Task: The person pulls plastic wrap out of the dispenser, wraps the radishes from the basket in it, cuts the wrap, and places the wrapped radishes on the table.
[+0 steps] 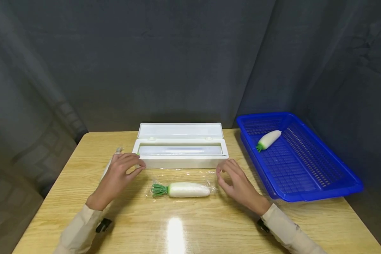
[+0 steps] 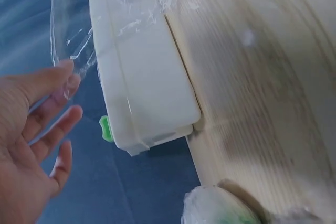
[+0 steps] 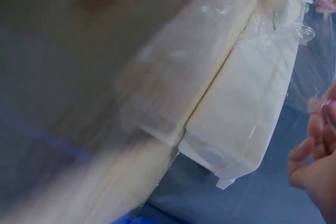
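1. Two hands in the head view, left hand (image 1: pixel 115 178) and right hand (image 1: pixel 241 187), flank a white radish (image 1: pixel 188 189) on the worktop (image 1: pixel 139 229), before an open white box (image 1: pixel 181 163); a blue basket (image 1: pixel 324 195) holds another radish (image 1: pixel 271 139).
2. Left wrist: the left hand's thumb and forefinger pinch clear film (image 2: pixel 71 30).
3. Right wrist: the right hand, partly cut off, pinches film too, beside the box.

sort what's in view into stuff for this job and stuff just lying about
Likely in use:
clear film, pinched by the left hand and right hand
radish between the hands
open white box

Apparently idle:
wrapped radish by the left hand
blue basket
radish inside it
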`<state>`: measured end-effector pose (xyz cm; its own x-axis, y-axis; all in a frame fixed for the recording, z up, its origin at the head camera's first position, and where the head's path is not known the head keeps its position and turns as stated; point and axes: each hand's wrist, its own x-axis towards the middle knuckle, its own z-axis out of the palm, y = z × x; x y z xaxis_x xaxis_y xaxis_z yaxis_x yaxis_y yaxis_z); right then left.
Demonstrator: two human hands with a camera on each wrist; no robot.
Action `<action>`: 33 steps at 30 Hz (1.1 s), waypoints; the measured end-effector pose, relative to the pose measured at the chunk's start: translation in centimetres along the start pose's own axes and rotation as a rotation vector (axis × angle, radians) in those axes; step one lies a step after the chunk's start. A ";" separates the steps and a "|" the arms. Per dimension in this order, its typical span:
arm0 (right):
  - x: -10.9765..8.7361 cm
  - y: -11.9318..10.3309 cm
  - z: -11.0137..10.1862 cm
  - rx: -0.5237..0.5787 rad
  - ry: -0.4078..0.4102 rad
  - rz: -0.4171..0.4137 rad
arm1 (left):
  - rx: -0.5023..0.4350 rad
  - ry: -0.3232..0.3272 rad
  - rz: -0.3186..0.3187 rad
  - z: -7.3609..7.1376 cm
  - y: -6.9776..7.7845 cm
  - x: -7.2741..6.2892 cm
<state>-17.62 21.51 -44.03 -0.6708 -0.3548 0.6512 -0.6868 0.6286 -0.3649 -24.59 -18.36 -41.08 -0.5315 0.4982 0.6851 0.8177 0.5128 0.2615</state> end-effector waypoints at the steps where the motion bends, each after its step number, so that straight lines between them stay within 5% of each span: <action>1: -0.1 -0.1 -0.2 0.015 -0.025 0.001 | -0.012 -0.012 0.006 -0.1 -0.1 -0.1; 9: -1.3 -0.4 -0.6 0.045 -0.165 -0.095 | -0.059 -0.131 0.022 -1.1 -0.4 -1.2; 19: -2.1 -0.6 -1.0 0.040 -0.309 -0.114 | -0.052 -0.249 0.158 -1.7 -0.2 -1.5; 33: -2.2 -0.5 -0.8 -0.094 -0.384 -0.224 | 0.022 -0.387 0.135 -0.4 1.2 -3.0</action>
<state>-15.57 22.57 -44.79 -0.5758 -0.7090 0.4072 -0.8104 0.5610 -0.1690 -21.91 -19.48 -42.59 -0.4670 0.7863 0.4045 0.8832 0.4373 0.1696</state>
